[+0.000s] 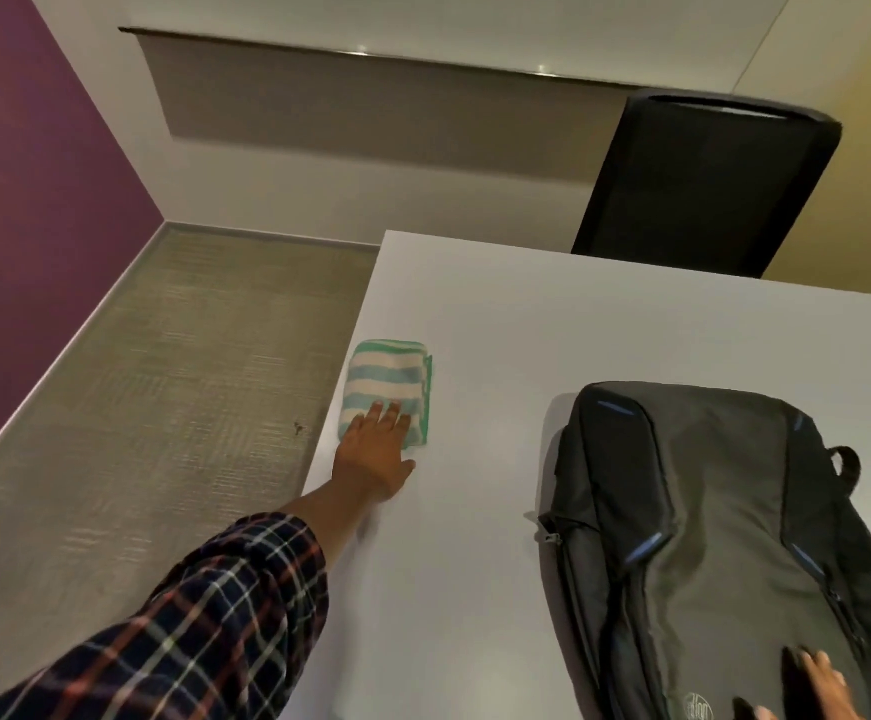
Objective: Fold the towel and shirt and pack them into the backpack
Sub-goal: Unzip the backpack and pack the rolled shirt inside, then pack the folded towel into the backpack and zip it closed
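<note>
Green-and-white striped terry cloth, the folded towel (389, 389), lies near the left edge of the pale grey table (553, 314), and the left hand (373, 452) reaches out over its near end with fingers spread flat and apart, clamped on nothing. Well apart to the right, the dark grey fabric backpack with blue accents (724, 537) lies flat on the table, and the right hand (815, 691) rests on its near end at the bottom of the view; only its fingertips show, so whether that grip is apart or pinching the fabric cannot be told. No shirt is in sight apart from the plaid sleeve (205, 610) the person wears. The main risk, as I judge it, is the towel's place: it sits so close to the table edge that a sideways sweep could push it to the carpeted floor (163, 381), and a one-handed lift from a flat palm could let the folds spring open. The backpack's zips appear shut or nearly so, though blur makes this unsure; packing would stall until one is opened. A round emblem (698, 708) near the backpack's near end carries writing too blurred to read. A black chair (709, 184) stands behind the table.
</note>
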Demonstrator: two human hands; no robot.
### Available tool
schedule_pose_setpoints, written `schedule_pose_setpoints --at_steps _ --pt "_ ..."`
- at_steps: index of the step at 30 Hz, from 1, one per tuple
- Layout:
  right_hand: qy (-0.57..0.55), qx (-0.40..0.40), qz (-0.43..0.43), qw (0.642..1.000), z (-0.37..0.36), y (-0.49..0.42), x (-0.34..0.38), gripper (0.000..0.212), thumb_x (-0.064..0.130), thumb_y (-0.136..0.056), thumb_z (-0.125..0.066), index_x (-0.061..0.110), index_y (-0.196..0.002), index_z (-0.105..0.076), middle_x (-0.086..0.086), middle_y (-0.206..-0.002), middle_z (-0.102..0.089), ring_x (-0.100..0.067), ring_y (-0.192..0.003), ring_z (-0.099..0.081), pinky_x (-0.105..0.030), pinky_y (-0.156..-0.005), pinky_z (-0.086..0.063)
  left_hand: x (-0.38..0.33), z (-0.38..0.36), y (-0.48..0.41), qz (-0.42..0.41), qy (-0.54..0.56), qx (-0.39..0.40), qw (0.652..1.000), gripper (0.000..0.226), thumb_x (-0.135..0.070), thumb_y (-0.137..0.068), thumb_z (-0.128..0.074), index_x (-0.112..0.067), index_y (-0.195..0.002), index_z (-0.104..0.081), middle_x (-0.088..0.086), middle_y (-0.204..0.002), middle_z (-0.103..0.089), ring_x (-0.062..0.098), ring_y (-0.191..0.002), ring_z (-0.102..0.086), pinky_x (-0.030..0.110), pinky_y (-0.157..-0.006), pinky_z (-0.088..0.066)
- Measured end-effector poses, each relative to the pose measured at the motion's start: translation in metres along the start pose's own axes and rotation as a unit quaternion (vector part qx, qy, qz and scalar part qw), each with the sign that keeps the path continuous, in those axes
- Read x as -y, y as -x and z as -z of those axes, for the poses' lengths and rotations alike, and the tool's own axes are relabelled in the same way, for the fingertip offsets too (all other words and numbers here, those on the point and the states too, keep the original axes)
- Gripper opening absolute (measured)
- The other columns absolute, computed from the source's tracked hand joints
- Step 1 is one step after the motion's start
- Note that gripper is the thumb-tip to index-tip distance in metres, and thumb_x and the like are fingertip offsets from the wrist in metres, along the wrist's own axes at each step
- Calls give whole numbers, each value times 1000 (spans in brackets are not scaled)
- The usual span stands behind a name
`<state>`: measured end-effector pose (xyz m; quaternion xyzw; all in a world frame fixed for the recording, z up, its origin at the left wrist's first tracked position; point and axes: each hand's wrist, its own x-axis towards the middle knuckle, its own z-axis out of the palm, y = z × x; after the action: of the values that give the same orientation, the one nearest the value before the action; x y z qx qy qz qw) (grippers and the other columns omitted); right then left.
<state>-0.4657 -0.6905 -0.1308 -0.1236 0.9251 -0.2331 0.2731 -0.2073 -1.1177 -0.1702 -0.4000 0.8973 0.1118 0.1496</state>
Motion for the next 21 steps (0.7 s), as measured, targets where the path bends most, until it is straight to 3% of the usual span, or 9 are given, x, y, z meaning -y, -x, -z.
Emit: schedule_pose_setpoints --at_steps 1,3,5,7,10,16,17,19,21 --pt "5 -28 -19 999 9 24 36 122 54 -38 -59 -19 -134 -38 -41 -147 -26 -50 -142 -21 -51 -117 -10 0 -5 4 -9 10 -12 1000 75 -51 -97 -40 -21 -155 -2 0 -163 5 22 -150 6 40 -121 0" --pt "67 -93 57 992 5 58 57 99 38 -53 -77 -9 -136 -48 -30 -151 -31 -35 -145 -21 -52 -116 -16 -1 -18 16 -44 27 -56 997 76 -51 -95 -46 -21 -155 -9 0 -163 -2 23 -150 0 40 -120 -2" --pt "58 -125 175 975 -3 91 69 78 31 -69 -78 3 -136 -52 -14 -155 -33 -18 -145 -22 -46 -118 -22 -6 -32 37 -81 24 -87 993 78 -52 -90 -55 -18 -153 -23 4 -161 -17 27 -149 -13 43 -119 -12" --pt "11 -147 254 956 -14 104 79 58 26 -82 -72 11 -136 -55 1 -157 -33 -10 -147 -23 -53 -112 -35 -15 -47 62 -120 6 -103 987 79 -56 -86 -59 -18 -149 -32 5 -158 -28 28 -146 -23 44 -116 -19" --pt "27 -70 370 926 -32 103 105 60 41 -86 -55 14 -139 -52 3 -158 -32 -14 -148 -24 -40 -118 -25 -33 -72 113 -159 22 -96 982 78 -59 -85 -56 -19 -148 -35 2 -157 -27 24 -146 -23 43 -119 -17" --pt "145 68 481 862 -98 102 130 49 25 -102 -42 19 -150 -36 0 -162 -18 -16 -151 -11 -39 -121 -18 -87 -93 216 -192 96 -31 976 75 -59 -89 -39 -24 -153 -21 -6 -160 -1 13 -147 12 29 -114 13" --pt "160 83 484 856 -109 102 130 51 25 -102 -41 21 -152 -31 0 -163 -16 -15 -151 -8 -38 -122 -17 -96 -94 227 -193 117 -27 974 74 -58 -89 -41 -24 -152 -24 -7 -159 -2 10 -146 11 26 -114 12" --pt "186 108 485 847 -129 103 125 52 29 -103 -37 20 -154 -26 -1 -162 -13 -15 -151 -5 -38 -122 -17 -105 -97 246 -165 194 -66 965 64 -52 -87 -47 -24 -145 -42 -6 -157 -26 6 -146 -6 25 -115 -7" --pt "209 131 475 845 -143 107 118 54 33 -104 -33 17 -154 -23 -1 -162 -9 -15 -151 -1 -37 -123 -13 -103 -96 256 -70 314 -128 938 52 -41 -87 -51 -23 -136 -53 -8 -148 -44 6 -142 -26 28 -111 -25"
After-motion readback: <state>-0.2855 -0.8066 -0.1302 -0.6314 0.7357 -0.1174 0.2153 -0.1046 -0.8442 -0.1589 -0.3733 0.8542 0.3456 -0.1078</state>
